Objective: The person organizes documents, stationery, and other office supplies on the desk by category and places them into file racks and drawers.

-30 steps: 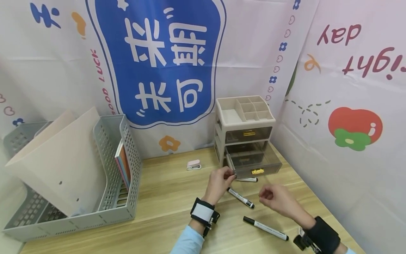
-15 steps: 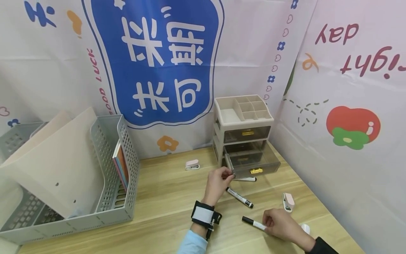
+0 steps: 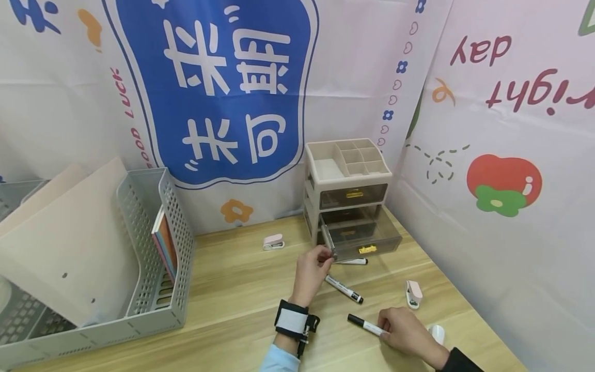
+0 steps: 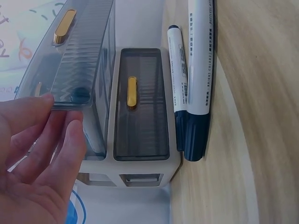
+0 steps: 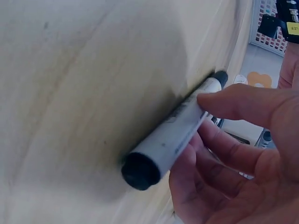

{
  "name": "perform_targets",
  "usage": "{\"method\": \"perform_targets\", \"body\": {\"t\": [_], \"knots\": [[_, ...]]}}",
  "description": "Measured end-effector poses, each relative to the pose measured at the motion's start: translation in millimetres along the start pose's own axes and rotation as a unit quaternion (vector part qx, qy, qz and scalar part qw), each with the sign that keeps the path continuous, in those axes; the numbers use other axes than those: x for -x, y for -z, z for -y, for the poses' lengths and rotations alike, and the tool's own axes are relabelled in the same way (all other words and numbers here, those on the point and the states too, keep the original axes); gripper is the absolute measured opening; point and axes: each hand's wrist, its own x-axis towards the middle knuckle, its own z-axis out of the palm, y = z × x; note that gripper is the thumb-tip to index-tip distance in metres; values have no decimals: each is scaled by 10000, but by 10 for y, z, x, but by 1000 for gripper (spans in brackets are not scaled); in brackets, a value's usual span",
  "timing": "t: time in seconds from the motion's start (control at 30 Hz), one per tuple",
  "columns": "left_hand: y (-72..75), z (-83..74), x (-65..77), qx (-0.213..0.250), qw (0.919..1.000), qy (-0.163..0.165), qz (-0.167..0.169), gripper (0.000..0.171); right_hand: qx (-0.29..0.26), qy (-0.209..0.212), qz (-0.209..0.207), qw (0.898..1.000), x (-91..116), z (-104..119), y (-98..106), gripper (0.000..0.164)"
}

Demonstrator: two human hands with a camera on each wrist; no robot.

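Observation:
My left hand pinches the near left corner of a smoky clear drawer, which stands pulled out of a small beige desk organizer. Through the drawer's wall a dark round shape shows near those fingers in the left wrist view. My right hand grips a white marker with a black cap, thumb on one side and fingers on the other. That marker lies low along the tabletop. Two more white markers, one between the hands and another under the drawer's front, lie on the table.
A pink stapler and a white rounded object sit beside my right hand. Another pink stapler is near the back wall. A grey file rack with folders and booklets occupies the left side.
My right hand has moved down toward the near marker and now grips it. The stapler and white object on the right have come into view. My left hand stays on the drawer corner.

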Motion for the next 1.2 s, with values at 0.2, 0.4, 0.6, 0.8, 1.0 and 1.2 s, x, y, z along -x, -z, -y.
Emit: {"method": "perform_targets", "body": {"t": [0.2,0.4,0.6,0.8,1.0,1.2], "knots": [[36,3,42,-110,9997,41,-204,9,-732,-152,224,9970,-14,82,112,9],[69,22,38,-319,9990,-2,-316,11,-1662,-308,466,9845,-97,163,380,9],[39,20,28,-251,9992,-121,-294,11,-2933,-601,578,9524,-184,212,605,30],[32,13,12,-221,9991,-183,-311,10,-3393,-646,275,9380,-361,335,786,39],[27,17,-14,-229,9987,-276,-349,9,-3081,-724,-118,9485,-660,474,939,38],[10,23,14,-254,9990,-262,-268,9,-2577,-664,-250,9636,-979,531,1056,33]]}}
